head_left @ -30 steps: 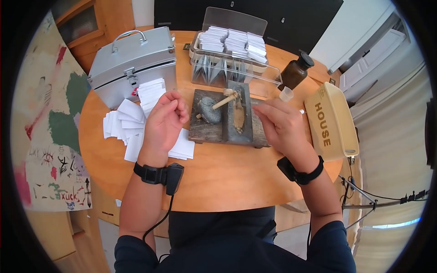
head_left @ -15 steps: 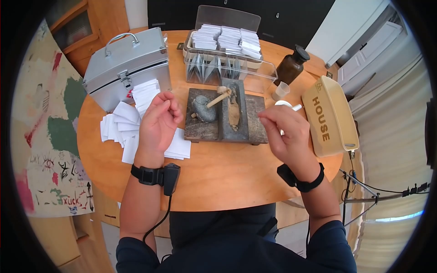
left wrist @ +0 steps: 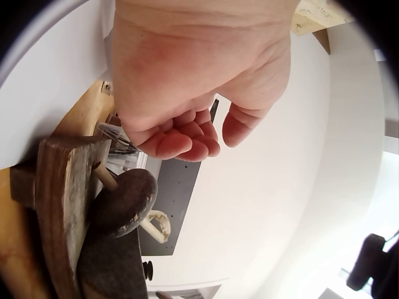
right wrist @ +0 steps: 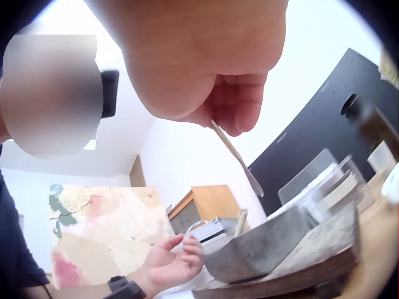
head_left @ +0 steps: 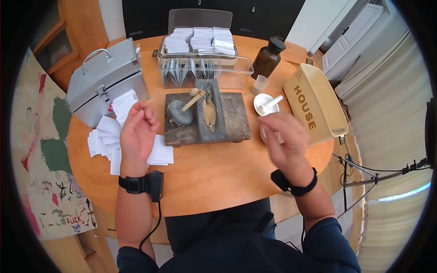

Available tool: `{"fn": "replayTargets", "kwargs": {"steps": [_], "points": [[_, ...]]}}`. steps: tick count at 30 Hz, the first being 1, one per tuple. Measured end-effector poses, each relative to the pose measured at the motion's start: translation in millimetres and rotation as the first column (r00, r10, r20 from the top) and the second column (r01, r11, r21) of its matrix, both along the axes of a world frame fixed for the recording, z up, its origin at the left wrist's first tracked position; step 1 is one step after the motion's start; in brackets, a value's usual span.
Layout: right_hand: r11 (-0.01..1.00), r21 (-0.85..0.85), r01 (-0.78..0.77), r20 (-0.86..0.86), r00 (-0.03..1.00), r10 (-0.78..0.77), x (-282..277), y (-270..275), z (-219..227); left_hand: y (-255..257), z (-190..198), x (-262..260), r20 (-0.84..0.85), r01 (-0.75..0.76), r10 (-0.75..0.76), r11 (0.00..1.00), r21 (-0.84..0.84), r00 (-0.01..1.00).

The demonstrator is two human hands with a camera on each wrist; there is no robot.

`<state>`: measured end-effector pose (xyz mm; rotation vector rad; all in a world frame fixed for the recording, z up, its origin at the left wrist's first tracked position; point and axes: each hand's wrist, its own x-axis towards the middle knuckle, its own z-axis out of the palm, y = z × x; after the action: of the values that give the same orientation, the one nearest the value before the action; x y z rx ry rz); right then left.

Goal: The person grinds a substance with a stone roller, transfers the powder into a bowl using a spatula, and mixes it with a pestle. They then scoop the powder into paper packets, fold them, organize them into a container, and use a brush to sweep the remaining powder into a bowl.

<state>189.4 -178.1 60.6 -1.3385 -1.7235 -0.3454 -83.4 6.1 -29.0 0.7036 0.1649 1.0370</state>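
Observation:
My right hand [head_left: 287, 139] pinches a thin, light-coloured spatula [right wrist: 237, 154] with a flattened end, pointing down. It hovers right of a wooden board [head_left: 236, 119], just in front of a white mortar [head_left: 258, 101] with a white pestle [head_left: 273, 104] leaning in it. Below the fingers, a pale rounded thing is mostly hidden. On the board stands a dark stone grinding trough [head_left: 219, 111] with brown powder [head_left: 210, 116] along its channel. A stone wheel [head_left: 180, 112] with a wooden axle lies left of the trough. My left hand [head_left: 139, 132], loosely curled, holds nothing, over white paper packets [head_left: 160, 152].
A silver metal case [head_left: 107, 82] stands at the left. Behind the board are a clear box of paper packets [head_left: 200, 40] and a clear tray [head_left: 234, 73]. A brown bottle [head_left: 267, 59], a small plastic cup [head_left: 260, 84] and a beige HOUSE basket [head_left: 314, 104] stand at the right.
My right hand has moved from beside the trough rightward to the mortar, which has come into sight. The head view has turned, shifting the table's things left. My left hand keeps its pose.

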Motion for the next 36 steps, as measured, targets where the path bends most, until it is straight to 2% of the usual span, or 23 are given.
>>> {"fn": "replayTargets", "kwargs": {"steps": [2,3,4,5,6,8,10,12,14,15,19,21,22,24,26,28,30,32,33,35,36], "points": [[0.987,-0.075,0.145,-0.098,0.984,-0.152,21.2,-23.1,0.3,2.3,-1.8,-0.4,0.001,-0.005,0.005,1.0,-0.001,1.0],[0.971,-0.162,0.177,-0.227,0.951,-0.212,36.7,-33.6,-9.7,2.1,-1.5,-0.2,0.0,-0.002,0.002,1.0,0.008,1.0],[0.968,-0.169,0.186,-0.219,0.951,-0.221,49.2,-44.3,-20.1,1.4,-2.2,0.1,0.007,0.005,-0.005,1.0,-0.001,1.0],[0.946,-0.248,0.211,-0.416,0.858,-0.3,60.4,-54.7,-30.4,0.9,-3.0,0.5,-0.002,0.004,-0.004,1.0,-0.006,1.0],[0.921,-0.323,0.217,-0.586,0.718,-0.374,71.0,-62.7,-40.6,1.5,-3.0,1.1,-0.01,0.001,-0.001,1.0,-0.007,1.0],[0.905,-0.35,0.24,-0.603,0.682,-0.414,85.7,-74.5,-61.0,1.0,-4.6,1.6,-0.01,0.012,-0.012,1.0,-0.009,1.0],[0.89,-0.379,0.255,-0.665,0.594,-0.453,93.4,-81.1,-77.0,2.4,-5.8,1.2,-0.014,0.014,-0.014,1.0,-0.004,1.0],[0.859,-0.431,0.277,-0.634,0.585,-0.506,98.5,-83.3,-85.5,2.2,-6.3,0.2,-0.015,0.017,-0.017,1.0,-0.005,1.0],[0.778,-0.546,0.309,-0.484,0.642,-0.595,103.9,-84.7,-90.0,2.4,-6.1,0.7,-0.012,0.02,-0.02,1.0,-0.009,1.0],[0.755,-0.543,0.369,-0.359,0.71,-0.605,105.8,-86.4,-88.5,1.9,-5.5,0.3,-0.002,0.021,-0.021,1.0,-0.009,1.0],[0.742,-0.541,0.396,-0.283,0.745,-0.604,106.9,-87.7,-82.1,2.4,-6.2,0.2,0.009,0.023,-0.023,1.0,-0.001,1.0],[0.711,-0.485,0.509,-0.192,0.731,-0.655,106.8,-87.8,-80.3,2.5,-6.9,-0.4,0.01,0.024,-0.024,1.0,-0.014,1.0],[0.715,-0.484,0.504,-0.194,0.735,-0.65,103.7,-85.9,-75.3,2.9,-6.6,-1.1,0.013,0.024,-0.024,0.999,-0.026,1.0],[0.689,-0.315,0.653,0.07,0.74,-0.669,94.0,-83.4,-55.9,2.6,-5.3,-0.2,0.004,0.011,-0.011,0.999,-0.034,1.0],[0.704,-0.321,0.634,0.049,0.753,-0.656,89.6,-68.1,-39.6,2.1,-5.3,-0.2,-0.006,0.003,-0.003,0.999,-0.043,1.0],[0.801,-0.338,0.494,0.048,0.859,-0.51,96.9,-41.9,-24.4,1.6,-5.4,1.7,-0.005,0.016,-0.016,0.999,-0.034,1.0],[0.736,-0.501,0.455,0.083,0.872,-0.482,98.9,-3.6,-5.2,1.4,-5.6,2.2,-0.01,0.019,-0.02,0.999,-0.029,1.0],[0.609,-0.628,0.484,0.2,0.857,-0.475,106.8,39.3,0.6,1.8,-6.1,1.6,-0.013,0.015,-0.015,1.0,-0.024,1.0],[0.614,-0.625,0.483,0.199,0.859,-0.472,110.0,59.7,0.2,2.2,-7.0,1.2,-0.014,0.01,-0.01,1.0,-0.022,1.0],[0.456,-0.677,0.578,0.367,0.802,-0.471,116.5,93.4,-6.8,1.7,-7.0,-0.4,-0.013,-0.005,0.004,1.0,-0.023,1.0],[0.46,-0.677,0.574,0.368,0.806,-0.464,119.2,103.6,-9.5,1.0,-5.9,0.1,0.003,0.01,-0.01,1.0,-0.019,1.0]]}}
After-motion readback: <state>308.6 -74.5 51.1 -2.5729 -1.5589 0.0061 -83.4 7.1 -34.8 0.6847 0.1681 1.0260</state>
